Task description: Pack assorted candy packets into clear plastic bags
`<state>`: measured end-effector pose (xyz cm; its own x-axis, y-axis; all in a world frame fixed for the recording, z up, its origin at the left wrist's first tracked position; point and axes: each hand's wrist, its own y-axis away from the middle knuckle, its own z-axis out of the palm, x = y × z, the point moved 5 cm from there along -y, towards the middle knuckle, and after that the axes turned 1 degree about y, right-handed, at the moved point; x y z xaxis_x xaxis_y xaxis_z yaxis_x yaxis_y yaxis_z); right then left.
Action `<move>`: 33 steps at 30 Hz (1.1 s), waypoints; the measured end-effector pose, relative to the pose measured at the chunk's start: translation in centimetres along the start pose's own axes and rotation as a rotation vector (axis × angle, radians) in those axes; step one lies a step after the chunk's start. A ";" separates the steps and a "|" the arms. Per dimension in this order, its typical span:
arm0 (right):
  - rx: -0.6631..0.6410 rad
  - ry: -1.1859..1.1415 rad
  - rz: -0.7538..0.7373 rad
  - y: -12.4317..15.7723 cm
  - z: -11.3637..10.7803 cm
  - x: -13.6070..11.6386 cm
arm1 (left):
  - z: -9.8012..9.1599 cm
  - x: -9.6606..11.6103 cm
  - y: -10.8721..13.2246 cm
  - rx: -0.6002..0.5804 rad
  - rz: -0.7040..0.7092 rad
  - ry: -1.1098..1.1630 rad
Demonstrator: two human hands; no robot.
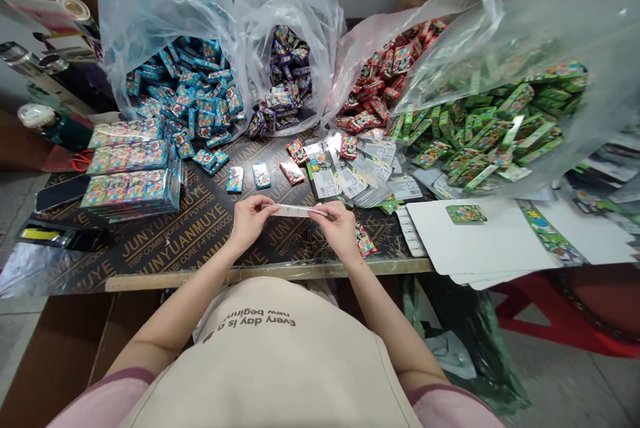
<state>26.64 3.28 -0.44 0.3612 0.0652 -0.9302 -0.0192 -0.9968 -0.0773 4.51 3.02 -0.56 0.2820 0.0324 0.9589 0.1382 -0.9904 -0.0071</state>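
A narrow whitish strip [294, 211] is stretched level over the front of the table, pinched at both ends. My left hand [250, 223] closes thumb and fingertips on its left end, and my right hand [339, 228] grips the other end. Just beyond the strip, two small blue boxes [261, 175] and a red box [292, 172] lie apart on the dark plywood. A fan of clear packets with printed cards [360, 175] spreads behind my right hand, with a red box [349, 147] on top. Partly covered by that hand is a colourful red packet [365, 241].
Plastic bags hold blue [200, 95], purple [290, 61], red [383, 75] and green boxes [480, 128] along the back. Stacked wrapped packs [130, 175] stand left, near a phone [63, 192] and a tape dispenser [60, 235]. White card sheets [505, 228] overhang the front edge at right.
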 end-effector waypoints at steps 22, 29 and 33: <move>-0.305 0.199 -0.164 0.8 -1.3 -2.6 | 2.7 0.5 1.8 -0.275 -0.224 0.243; -0.199 0.211 -0.378 1.1 -1.2 -2.9 | 2.6 -0.1 1.9 -0.227 -0.332 0.317; -0.218 0.383 -0.447 1.2 -1.2 -3.7 | 2.6 0.4 2.3 -0.213 -0.300 0.274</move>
<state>26.42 1.81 3.35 0.5995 0.4976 -0.6269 0.3875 -0.8658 -0.3166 7.43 1.07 -0.93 -0.0061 0.3135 0.9496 -0.0313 -0.9492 0.3131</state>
